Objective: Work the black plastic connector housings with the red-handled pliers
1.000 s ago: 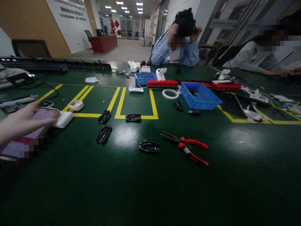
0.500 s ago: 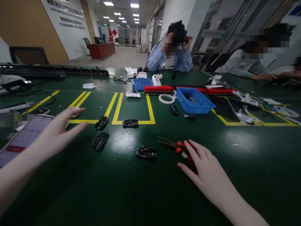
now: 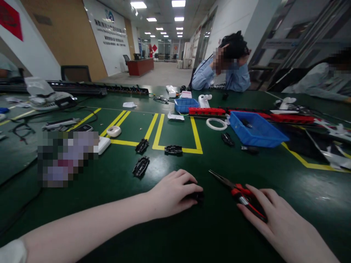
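My left hand [image 3: 175,193] is curled over a small black plastic part [image 3: 199,197] on the table, fingers and thumb at its sides; most of the part is hidden beneath them. To the right, my right hand [image 3: 276,215] has thumb and fingers around the red-and-black handles of the needle-nose pliers [image 3: 244,197]. Their slim jaws point up and left, towards the left hand. Similar black plastic shells lie beyond the left hand: one shell [image 3: 140,167] nearest, another shell [image 3: 142,146] behind it, and a third shell [image 3: 173,149] on the yellow tape.
A blue bin [image 3: 257,133] holds a dark item, with black pieces [image 3: 227,139] beside it. Near it lie a white tape roll [image 3: 216,124] and a smaller blue bin [image 3: 187,105]. A blurred-out phone-like object [image 3: 68,159] is on the left. Another person [image 3: 222,69] sits opposite.
My left hand has moved right from near the phone to the nearest black plastic part and closed around it. My right hand has closed on the pliers' handles. The view has turned left.
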{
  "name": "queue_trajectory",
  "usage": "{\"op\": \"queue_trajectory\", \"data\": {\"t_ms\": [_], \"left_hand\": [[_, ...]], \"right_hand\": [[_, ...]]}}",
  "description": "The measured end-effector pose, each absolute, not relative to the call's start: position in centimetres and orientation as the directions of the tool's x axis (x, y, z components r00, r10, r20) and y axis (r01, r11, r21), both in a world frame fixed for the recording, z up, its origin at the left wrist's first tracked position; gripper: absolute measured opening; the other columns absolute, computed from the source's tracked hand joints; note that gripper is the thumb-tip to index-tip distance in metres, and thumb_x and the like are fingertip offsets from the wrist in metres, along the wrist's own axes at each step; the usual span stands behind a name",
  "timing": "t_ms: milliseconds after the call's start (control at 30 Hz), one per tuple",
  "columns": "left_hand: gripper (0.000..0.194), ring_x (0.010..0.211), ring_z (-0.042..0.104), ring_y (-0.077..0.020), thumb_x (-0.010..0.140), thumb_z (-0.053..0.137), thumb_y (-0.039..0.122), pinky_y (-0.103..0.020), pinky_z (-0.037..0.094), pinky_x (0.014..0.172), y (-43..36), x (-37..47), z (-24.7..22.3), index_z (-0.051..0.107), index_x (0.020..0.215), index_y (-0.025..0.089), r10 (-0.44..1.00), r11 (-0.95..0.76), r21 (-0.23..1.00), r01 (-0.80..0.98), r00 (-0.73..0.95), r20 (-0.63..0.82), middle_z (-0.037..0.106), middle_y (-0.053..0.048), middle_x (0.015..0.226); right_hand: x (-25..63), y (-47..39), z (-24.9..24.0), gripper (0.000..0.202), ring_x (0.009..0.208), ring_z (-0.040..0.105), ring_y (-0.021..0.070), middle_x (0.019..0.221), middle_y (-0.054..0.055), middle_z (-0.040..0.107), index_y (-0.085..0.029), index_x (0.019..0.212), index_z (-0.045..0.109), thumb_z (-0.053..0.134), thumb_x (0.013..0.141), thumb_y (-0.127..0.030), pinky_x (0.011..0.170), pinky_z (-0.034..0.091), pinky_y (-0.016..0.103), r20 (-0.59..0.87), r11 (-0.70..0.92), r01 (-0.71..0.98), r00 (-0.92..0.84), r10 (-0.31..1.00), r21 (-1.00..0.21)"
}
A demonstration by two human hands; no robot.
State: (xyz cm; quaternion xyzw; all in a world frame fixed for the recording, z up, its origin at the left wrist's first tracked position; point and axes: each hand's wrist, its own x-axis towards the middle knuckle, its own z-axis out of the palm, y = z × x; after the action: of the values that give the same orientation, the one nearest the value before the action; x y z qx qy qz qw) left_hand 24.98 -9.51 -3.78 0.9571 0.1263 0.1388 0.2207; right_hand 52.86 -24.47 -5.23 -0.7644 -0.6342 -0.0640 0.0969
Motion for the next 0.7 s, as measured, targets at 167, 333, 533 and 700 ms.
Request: {"op": "queue_trajectory", "data": {"t_ms": [167,333,533,700], "left_hand": [[0.034,0.111,0.055,-0.0223,0.094,0.060,0.028,-0.039,0.051,0.093,-8.9,24.2,-3.4,0.057,0.127,0.021,0.293,-0.883,0.434,0.178,0.932,0.213,0.059,-0.007,0.122],[0.035,0.112,0.056,-0.0226,0.096,0.057,0.029,-0.038,0.052,0.093,-8.0,23.4,-2.2,0.056,0.130,0.019,0.283,-0.882,0.430,0.192,0.946,0.159,0.059,-0.008,0.125],[0.027,0.102,0.059,-0.0199,0.094,0.059,0.024,-0.034,0.055,0.084,-6.0,23.0,-2.7,0.062,0.120,0.017,0.284,-0.894,0.405,0.193,0.942,0.180,0.061,-0.007,0.118],[0.018,0.096,0.058,-0.0186,0.092,0.064,0.022,-0.031,0.054,0.078,-4.5,23.1,-3.7,0.067,0.109,0.017,0.321,-0.871,0.454,0.187,0.916,0.239,0.063,-0.005,0.104]], "right_hand": [[52.8,-22.8,-3.7,0.066,0.058,0.066,0.0261,0.099,0.014,0.066,-0.022,0.104,0.067,0.046,0.076,-0.077,0.045,0.053,0.040,0.125,-0.259,0.948,0.285,0.950,-0.185],[51.2,-19.8,-1.3,0.055,0.056,0.064,0.0262,0.092,0.013,0.065,-0.022,0.091,0.066,0.054,0.069,-0.070,0.046,0.050,0.041,0.086,-0.316,0.944,0.324,0.942,-0.094],[50.1,-19.1,-1.6,0.045,0.077,0.067,0.0295,0.101,0.010,0.068,-0.023,0.102,0.063,0.058,0.072,-0.056,0.050,0.051,0.038,0.186,-0.169,0.983,0.179,0.966,-0.071],[50.5,-20.7,-2.9,0.046,0.087,0.068,0.0271,0.109,0.006,0.066,-0.026,0.116,0.059,0.061,0.077,-0.051,0.062,0.057,0.038,0.309,-0.016,0.995,0.045,0.950,-0.096]]}}
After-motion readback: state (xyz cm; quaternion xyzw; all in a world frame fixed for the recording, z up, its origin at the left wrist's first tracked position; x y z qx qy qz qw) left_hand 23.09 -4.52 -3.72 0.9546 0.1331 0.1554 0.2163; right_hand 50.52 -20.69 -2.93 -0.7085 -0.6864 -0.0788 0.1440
